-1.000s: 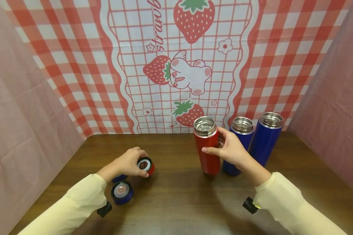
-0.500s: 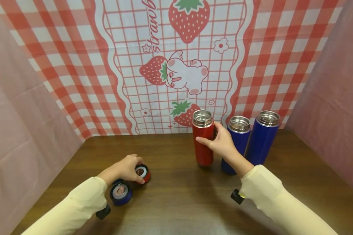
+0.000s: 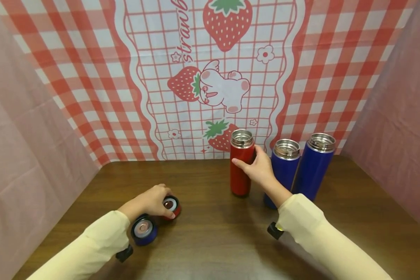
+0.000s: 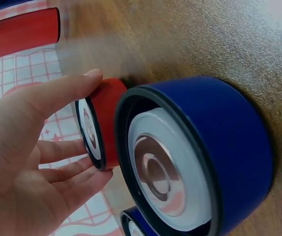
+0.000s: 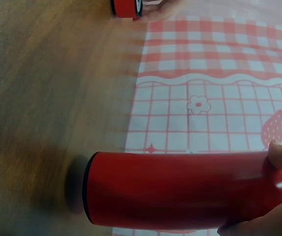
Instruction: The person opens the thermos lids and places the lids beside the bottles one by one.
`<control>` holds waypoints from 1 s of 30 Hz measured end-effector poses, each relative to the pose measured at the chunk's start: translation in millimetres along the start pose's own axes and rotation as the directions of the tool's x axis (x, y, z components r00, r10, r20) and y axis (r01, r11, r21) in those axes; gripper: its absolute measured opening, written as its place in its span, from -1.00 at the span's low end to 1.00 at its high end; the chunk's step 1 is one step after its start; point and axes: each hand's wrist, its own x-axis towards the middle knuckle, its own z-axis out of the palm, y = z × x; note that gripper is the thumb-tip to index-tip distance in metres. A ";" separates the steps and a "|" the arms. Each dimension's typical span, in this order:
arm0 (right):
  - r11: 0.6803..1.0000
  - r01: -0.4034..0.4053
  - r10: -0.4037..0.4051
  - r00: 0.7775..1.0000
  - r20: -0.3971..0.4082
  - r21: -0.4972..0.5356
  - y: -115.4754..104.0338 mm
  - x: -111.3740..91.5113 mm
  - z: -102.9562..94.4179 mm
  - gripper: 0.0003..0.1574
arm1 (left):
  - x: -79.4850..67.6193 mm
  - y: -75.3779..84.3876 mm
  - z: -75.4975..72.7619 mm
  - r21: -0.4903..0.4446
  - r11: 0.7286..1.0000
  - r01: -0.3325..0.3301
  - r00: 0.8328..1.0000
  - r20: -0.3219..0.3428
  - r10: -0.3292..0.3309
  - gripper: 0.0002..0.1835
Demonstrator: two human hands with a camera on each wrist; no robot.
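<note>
My right hand [image 3: 259, 168] grips an uncapped red thermos bottle [image 3: 239, 177] round its upper body, thumb across the front. The bottle is upright, its steel mouth facing up. In the right wrist view its black-edged base sits right at the tabletop, with a shadow beside it. On the left, my left hand [image 3: 153, 200] holds a red lid [image 4: 110, 110] between thumb and fingers, its pale inner side up. Just in front of that lid lies a blue lid [image 3: 144, 231], inner side up. Another blue lid [image 4: 137, 223] is mostly hidden under my left wrist in the head view.
Two uncapped blue thermos bottles, a shorter one [image 3: 285, 167] and a taller one [image 3: 315, 169], stand right of the red bottle. The brown wooden table [image 3: 203, 241] ends at a strawberry-print cloth [image 3: 210, 77]. Pink cloth [image 3: 31, 97] hangs on both sides.
The right hand has moved the red bottle away from me, toward the back cloth. The left hand has brought the red lid slightly lower and closer to the blue lids, still holding it.
</note>
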 end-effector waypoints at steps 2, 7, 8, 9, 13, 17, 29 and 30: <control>1.000 -0.009 0.009 1.000 -0.014 -0.003 2.8 1.1 0.2 -0.21 | 0.3 1.4 0.2 0.009 1.000 -0.001 1.000 0.004 0.001 -0.38; 1.000 -0.027 0.027 0.999 -0.020 -0.015 9.5 1.6 1.7 -0.22 | 0.3 4.7 0.5 0.018 1.000 0.016 1.000 0.023 -0.016 -0.37; 0.999 -0.028 0.027 0.999 -0.021 -0.016 10.4 1.8 2.0 -0.21 | 0.3 5.4 0.5 0.018 1.000 0.022 0.999 0.027 -0.023 -0.36; 1.000 -0.024 0.024 0.999 -0.024 -0.016 11.0 2.0 2.1 -0.21 | 0.2 5.9 0.6 0.018 0.999 0.028 0.999 0.032 -0.028 -0.36; 1.000 -0.019 0.019 0.999 -0.033 -0.003 11.6 2.6 2.7 -0.21 | -1.3 8.2 0.2 0.009 0.998 0.058 0.997 0.058 -0.059 -0.31; 1.000 -0.027 0.027 0.999 -0.031 0.012 11.8 3.5 3.9 -0.19 | -4.5 9.1 -0.7 -0.011 0.997 0.076 0.994 0.075 -0.075 -0.25; 0.999 -0.051 0.051 0.999 -0.007 0.006 17.3 3.0 4.0 -0.19 | -14.5 15.5 -10.7 -0.011 0.999 0.040 0.999 0.030 -0.040 -0.12; 0.999 -0.053 0.053 0.999 -0.009 0.001 18.1 3.4 3.6 -0.19 | -14.3 15.9 -11.9 -0.003 0.999 0.033 0.999 0.020 -0.033 -0.12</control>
